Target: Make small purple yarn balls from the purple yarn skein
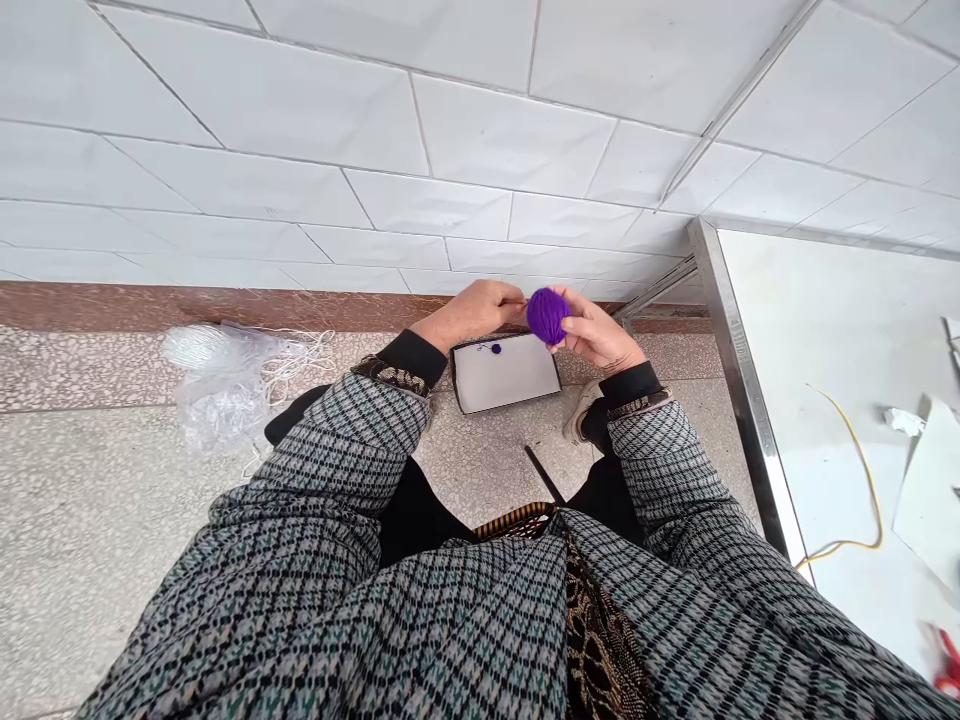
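A purple ball of yarn (548, 316) is held in my right hand (596, 332), with the thumb and fingers wrapped round its right side. Close by on the left, my left hand (480, 310) is closed in a pinch at the ball's edge. What lies between those fingertips is too small to make out for certain, though it may be a strand of the yarn. Below both hands, a shallow white-lined box (506, 376) with dark edges sits on the floor. Inside it, near the far edge, lies a tiny purple ball (496, 349) with a thin tail.
On the floor to the left lies a clear plastic bag (225, 385) with white cord (300, 360). A metal-edged white table (825, 330) stands at right, bearing a yellow cord (862, 470) and red-handled scissors (949, 665). A white tiled wall (472, 215) rises ahead.
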The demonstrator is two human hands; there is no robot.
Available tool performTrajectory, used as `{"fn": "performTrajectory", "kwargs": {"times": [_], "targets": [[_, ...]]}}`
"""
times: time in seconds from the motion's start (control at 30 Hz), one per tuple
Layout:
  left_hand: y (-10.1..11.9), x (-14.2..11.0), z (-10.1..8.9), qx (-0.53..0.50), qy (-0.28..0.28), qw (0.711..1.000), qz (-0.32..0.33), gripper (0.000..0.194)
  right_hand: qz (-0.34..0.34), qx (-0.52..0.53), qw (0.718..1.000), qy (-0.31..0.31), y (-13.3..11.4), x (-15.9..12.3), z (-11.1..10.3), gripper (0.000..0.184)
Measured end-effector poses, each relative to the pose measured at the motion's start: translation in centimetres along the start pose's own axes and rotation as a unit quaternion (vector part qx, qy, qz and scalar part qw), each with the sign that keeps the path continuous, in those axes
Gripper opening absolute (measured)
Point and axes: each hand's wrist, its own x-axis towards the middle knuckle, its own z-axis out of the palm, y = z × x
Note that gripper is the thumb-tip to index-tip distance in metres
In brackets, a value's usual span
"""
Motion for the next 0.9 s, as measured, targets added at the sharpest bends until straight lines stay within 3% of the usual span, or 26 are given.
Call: {"fn": "performTrajectory", "kwargs": {"times": [0.17,0.3,0.4,0.47,0.57,0.73,0.8,0.9], "targets": [[1.3,-0.3,1.7,0.008,-0.121,0.992,0.041,0.022,-0.041,0.003,0.988,0.152,0.9,0.9,-0.7,0.067],[1.6,-0.4,2.1,0.01,-0.172,0.981,0.086,0.02,-0.03,-0.083,0.965,0.247,1.5,1.5,-0.7,0.055],[1.7,-0.6,1.8,0.003,-0.189,0.977,0.097,0.021,0.013,-0.171,0.947,0.272,1.6,1.6,-0.4,0.043],[1.8,-0.8,1.4,0.002,-0.176,0.98,0.097,0.021,0.048,-0.219,0.938,0.265,1.6,1.6,-0.3,0.036],[1.8,-0.9,0.6,-0.001,-0.113,0.99,0.087,0.022,0.089,-0.277,0.929,0.229,1.4,1.4,0.0,0.034],[0.9,-0.4,-0.6,0.005,0.016,0.999,0.048,0.025,0.123,-0.22,0.965,0.074,0.8,0.7,0.5,0.032],[0.5,-0.1,-0.8,0.017,0.043,0.998,0.03,0.024,0.109,-0.173,0.978,0.028,0.6,0.4,0.6,0.043],[0.3,0.1,-0.4,0.022,0.03,0.999,-0.008,0.025,0.084,-0.1,0.991,-0.01,0.3,0.1,0.7,0.069]]}}
